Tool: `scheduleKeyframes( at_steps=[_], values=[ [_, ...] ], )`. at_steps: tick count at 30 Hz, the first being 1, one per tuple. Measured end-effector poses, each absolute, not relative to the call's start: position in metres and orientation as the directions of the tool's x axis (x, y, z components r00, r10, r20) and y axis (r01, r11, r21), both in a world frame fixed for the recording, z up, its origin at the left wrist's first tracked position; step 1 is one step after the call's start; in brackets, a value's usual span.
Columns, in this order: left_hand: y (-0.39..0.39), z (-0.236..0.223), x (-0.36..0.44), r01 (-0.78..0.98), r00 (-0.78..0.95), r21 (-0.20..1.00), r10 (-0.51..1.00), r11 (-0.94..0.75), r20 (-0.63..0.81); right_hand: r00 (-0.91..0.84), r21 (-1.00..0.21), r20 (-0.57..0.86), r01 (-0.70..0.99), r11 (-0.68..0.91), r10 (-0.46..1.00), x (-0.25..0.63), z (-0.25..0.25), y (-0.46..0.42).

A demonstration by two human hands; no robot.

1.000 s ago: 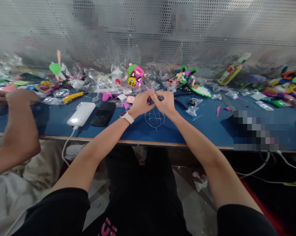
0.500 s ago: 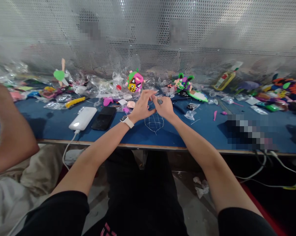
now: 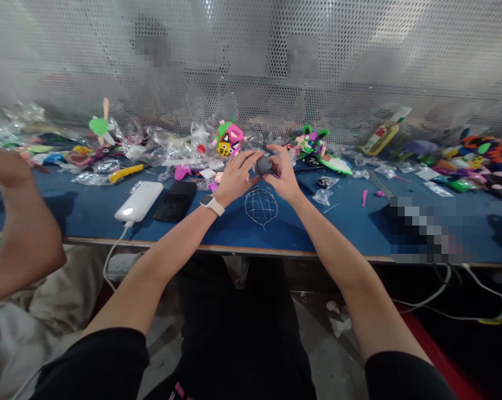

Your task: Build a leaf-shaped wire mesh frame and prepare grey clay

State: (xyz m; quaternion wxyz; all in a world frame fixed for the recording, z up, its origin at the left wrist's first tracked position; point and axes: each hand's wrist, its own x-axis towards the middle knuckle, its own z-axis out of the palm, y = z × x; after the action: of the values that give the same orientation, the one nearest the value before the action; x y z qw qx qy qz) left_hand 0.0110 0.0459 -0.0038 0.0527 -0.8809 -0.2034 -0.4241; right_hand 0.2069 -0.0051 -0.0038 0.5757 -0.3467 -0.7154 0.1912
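Observation:
Above the blue table (image 3: 359, 228), my left hand (image 3: 234, 176) and my right hand (image 3: 281, 173) meet around a small dark grey lump (image 3: 262, 164), which looks like clay. The fingertips of both hands press on it from either side. A white watch sits on my left wrist (image 3: 211, 204). Just below the hands a leaf-shaped wire mesh frame (image 3: 261, 205) lies flat on the table.
A white power bank (image 3: 138, 201) with a cable and a black phone (image 3: 176, 201) lie left of my hands. Colourful clay figures (image 3: 229, 138), clear plastic bags and a bottle (image 3: 383, 133) line the perforated back wall. Another person's arm (image 3: 18, 222) is raised at the left.
My hands rose a little and spread apart, so the grey lump now shows larger between the fingertips. The other person's hand at the left lifted off the table.

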Motion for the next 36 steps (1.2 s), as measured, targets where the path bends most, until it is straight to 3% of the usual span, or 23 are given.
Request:
scheduleKeyframes(
  at_steps=[8, 14, 30, 36],
  values=[
    [0.051, -0.009, 0.009, 0.464, 0.573, 0.145, 0.421, -0.874, 0.703, -0.112, -0.633, 0.720, 0.296, 0.715, 0.684, 0.208, -0.003, -0.003],
    [0.050, -0.010, 0.011, 0.548, 0.518, 0.223, 0.536, -0.806, 0.667, -0.158, -0.576, 0.702, 0.447, 0.684, 0.694, 0.207, 0.004, -0.013],
    [0.046, -0.008, 0.012, 0.635, 0.623, 0.108, 0.589, -0.765, 0.515, -0.190, -0.499, 0.699, 0.560, 0.661, 0.689, 0.215, 0.006, -0.010],
    [0.039, -0.003, 0.023, 0.594, 0.644, 0.147, 0.577, -0.791, 0.503, -0.065, -0.525, 0.704, 0.623, 0.580, 0.708, 0.230, 0.013, -0.006]
  ],
)
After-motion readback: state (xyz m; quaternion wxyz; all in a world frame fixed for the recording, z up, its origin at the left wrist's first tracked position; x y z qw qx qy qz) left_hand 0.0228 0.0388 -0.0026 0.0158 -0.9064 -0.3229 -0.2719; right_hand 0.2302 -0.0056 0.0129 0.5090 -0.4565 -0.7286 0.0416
